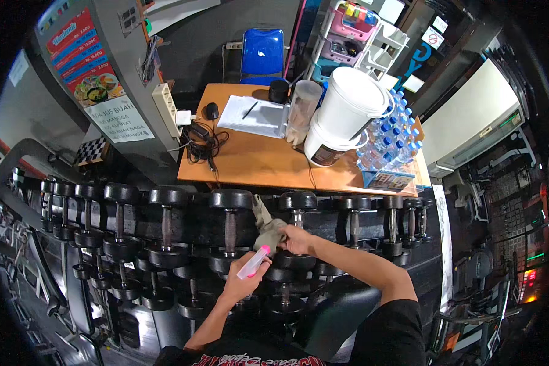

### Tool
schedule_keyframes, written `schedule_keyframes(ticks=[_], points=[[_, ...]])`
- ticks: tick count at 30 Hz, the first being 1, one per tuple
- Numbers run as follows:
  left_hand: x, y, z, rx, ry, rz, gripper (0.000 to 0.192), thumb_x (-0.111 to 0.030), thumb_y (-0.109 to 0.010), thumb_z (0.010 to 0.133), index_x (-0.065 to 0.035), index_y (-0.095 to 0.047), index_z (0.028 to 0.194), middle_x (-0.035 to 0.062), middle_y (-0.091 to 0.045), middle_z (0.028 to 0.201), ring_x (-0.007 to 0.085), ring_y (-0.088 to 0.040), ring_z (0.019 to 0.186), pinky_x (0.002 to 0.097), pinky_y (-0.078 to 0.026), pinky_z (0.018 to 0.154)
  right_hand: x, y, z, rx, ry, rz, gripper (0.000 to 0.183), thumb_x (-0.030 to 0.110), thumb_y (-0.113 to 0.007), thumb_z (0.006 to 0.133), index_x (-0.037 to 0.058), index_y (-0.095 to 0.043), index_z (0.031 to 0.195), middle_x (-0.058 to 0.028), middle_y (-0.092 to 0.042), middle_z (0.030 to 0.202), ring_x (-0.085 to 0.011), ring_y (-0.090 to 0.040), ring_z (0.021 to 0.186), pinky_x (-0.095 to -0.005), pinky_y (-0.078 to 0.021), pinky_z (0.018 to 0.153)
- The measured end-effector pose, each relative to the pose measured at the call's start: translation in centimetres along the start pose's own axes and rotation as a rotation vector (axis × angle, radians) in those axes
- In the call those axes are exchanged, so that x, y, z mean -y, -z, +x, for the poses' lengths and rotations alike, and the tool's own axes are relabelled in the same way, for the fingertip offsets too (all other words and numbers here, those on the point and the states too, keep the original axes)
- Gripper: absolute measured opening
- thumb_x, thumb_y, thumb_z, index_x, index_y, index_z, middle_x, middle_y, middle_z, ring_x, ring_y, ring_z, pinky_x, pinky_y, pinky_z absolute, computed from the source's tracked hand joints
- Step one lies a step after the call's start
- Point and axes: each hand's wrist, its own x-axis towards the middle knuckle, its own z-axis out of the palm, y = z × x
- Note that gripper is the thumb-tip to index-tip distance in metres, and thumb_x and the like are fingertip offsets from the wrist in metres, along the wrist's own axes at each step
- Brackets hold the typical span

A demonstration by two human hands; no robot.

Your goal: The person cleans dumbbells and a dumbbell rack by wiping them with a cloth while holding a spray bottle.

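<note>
My left hand (247,279) is closed around a small clear spray bottle (254,262) with pink ends, tilted over the dumbbell rack. A crumpled grey-green cloth (269,228) is pinched in my right hand (295,240), and its upper end trails up between two dumbbells. Just left of the cloth lies a black dumbbell (230,228) with a worn grip. Another dumbbell (297,201) with a shiny metal handle is partly hidden behind my right hand. The fingertips of my right hand are partly covered by the cloth.
More dumbbells (167,226) fill the rack's two tiers. Beyond it stands a wooden desk (256,160) with stacked white buckets (354,103), water bottles (389,137), an open notebook (251,120) and tangled cables (203,142). A padded black bench (338,306) is close by at the lower right.
</note>
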Motion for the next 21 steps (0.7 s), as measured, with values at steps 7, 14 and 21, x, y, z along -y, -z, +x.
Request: schedule_keyframes(ticks=[7, 14, 21], points=[[0.6, 0.5, 0.0, 0.015, -0.03, 0.043, 0.011, -0.01, -0.062, 0.089, -0.0015, -0.064, 0.096, 0.0022, -0.064, 0.081, 0.005, -0.055, 0.058, 0.0219, -0.045, 0.052, 4.7, -0.6, -3.1, -0.083, 0.18, 0.296, 0.028, 0.013, -0.035, 0.097, 0.0001, -0.054, 0.113, -0.0119, -0.061, 0.114, -0.0263, -0.059, 0.106, -0.0414, -0.0457, 0.096], [0.6, 1.0, -0.6, -0.021, -0.019, 0.042, 0.012, -0.012, -0.064, 0.089, -0.0024, -0.064, 0.095, 0.0022, -0.063, 0.076, 0.006, -0.056, 0.059, 0.023, -0.045, 0.054, 5.6, -0.3, -10.3, -0.115, 0.344, 0.309, 0.031, 0.016, -0.039, 0.096, 0.002, -0.052, 0.121, -0.0113, -0.059, 0.12, -0.025, -0.055, 0.112, -0.042, -0.0412, 0.099], [1.0, -0.6, -0.1, 0.054, 0.029, 0.168, 0.019, -0.017, -0.066, 0.087, -0.0009, -0.064, 0.096, 0.0059, -0.065, 0.077, 0.0106, -0.061, 0.073, 0.0267, -0.047, 0.069, 5.0, 2.0, -19.2, -0.343, 0.778, -0.165, 0.038, 0.013, -0.046, 0.094, 0.0009, -0.048, 0.129, -0.0103, -0.059, 0.118, -0.0205, -0.055, 0.111, -0.0352, -0.042, 0.095]])
